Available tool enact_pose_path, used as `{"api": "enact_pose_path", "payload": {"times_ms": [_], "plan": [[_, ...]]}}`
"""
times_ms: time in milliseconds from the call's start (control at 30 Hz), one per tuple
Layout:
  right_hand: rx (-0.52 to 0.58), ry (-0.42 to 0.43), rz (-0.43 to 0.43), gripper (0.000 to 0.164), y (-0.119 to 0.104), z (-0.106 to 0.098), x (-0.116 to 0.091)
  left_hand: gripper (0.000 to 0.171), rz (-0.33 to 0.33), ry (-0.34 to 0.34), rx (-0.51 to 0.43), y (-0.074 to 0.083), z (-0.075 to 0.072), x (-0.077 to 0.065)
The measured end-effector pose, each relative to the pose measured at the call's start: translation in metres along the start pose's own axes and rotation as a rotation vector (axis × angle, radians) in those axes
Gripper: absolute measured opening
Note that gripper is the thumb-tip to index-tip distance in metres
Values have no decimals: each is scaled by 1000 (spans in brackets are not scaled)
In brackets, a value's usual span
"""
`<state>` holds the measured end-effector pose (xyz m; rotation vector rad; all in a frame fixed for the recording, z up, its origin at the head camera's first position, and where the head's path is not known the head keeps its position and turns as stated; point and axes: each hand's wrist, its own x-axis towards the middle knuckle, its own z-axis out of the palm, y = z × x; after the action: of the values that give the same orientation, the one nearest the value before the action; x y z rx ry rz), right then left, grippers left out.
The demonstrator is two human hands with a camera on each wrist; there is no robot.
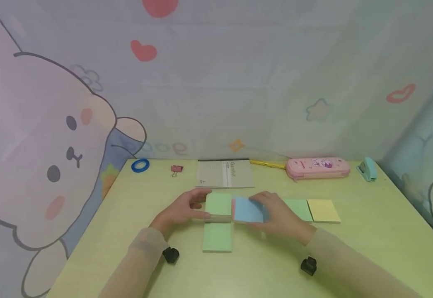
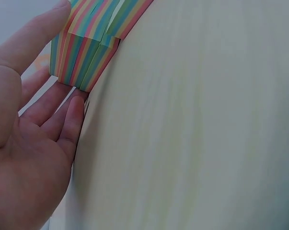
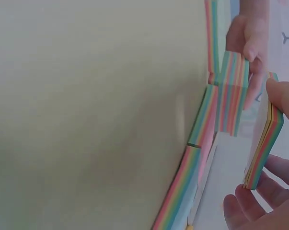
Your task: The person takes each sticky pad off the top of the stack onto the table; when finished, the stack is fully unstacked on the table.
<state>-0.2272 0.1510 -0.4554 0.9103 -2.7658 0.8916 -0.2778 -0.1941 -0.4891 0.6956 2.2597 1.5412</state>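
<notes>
In the head view, my left hand (image 1: 182, 211) holds the left side of a stack of sticky note pads (image 1: 218, 204) with a green top sheet. Striped pink, yellow, green and blue edges of that stack (image 2: 79, 57) show in the left wrist view, thumb on one side and fingers on the other. My right hand (image 1: 281, 213) pinches a blue-topped sticky note pad (image 1: 249, 210) just right of the stack. The right wrist view has this held pad (image 3: 266, 143) raised and tilted, apart from the stack. A strip of pink pad (image 1: 233, 209) peeks out beneath it.
A single green pad (image 1: 217, 238) lies in front of the stack. To the right lie another green pad (image 1: 298, 210) and a yellow pad (image 1: 323, 210). Along the back are blue tape (image 1: 140, 165), a binder clip (image 1: 177, 169), a notebook (image 1: 224, 174), a pencil (image 1: 267, 164), a pink case (image 1: 318, 168) and a stapler (image 1: 368, 169).
</notes>
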Motion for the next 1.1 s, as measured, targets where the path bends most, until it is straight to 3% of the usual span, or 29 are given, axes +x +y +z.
{"api": "enact_pose_path", "payload": {"times_ms": [233, 500, 733, 1100], "plan": [[-32, -83, -41, 69, 0, 3, -36, 79, -10, -11, -3, -3, -1, 1], [-60, -177, -126, 68, -6, 3, -49, 79, -27, -4, 8, -3, -1, -1], [-115, -191, -97, 74, 0, -3, -60, 79, -16, -13, 8, -1, 0, 0], [-87, -188, -27, 73, 5, -5, -61, 79, -20, 1, 18, -1, -1, -1]]}}
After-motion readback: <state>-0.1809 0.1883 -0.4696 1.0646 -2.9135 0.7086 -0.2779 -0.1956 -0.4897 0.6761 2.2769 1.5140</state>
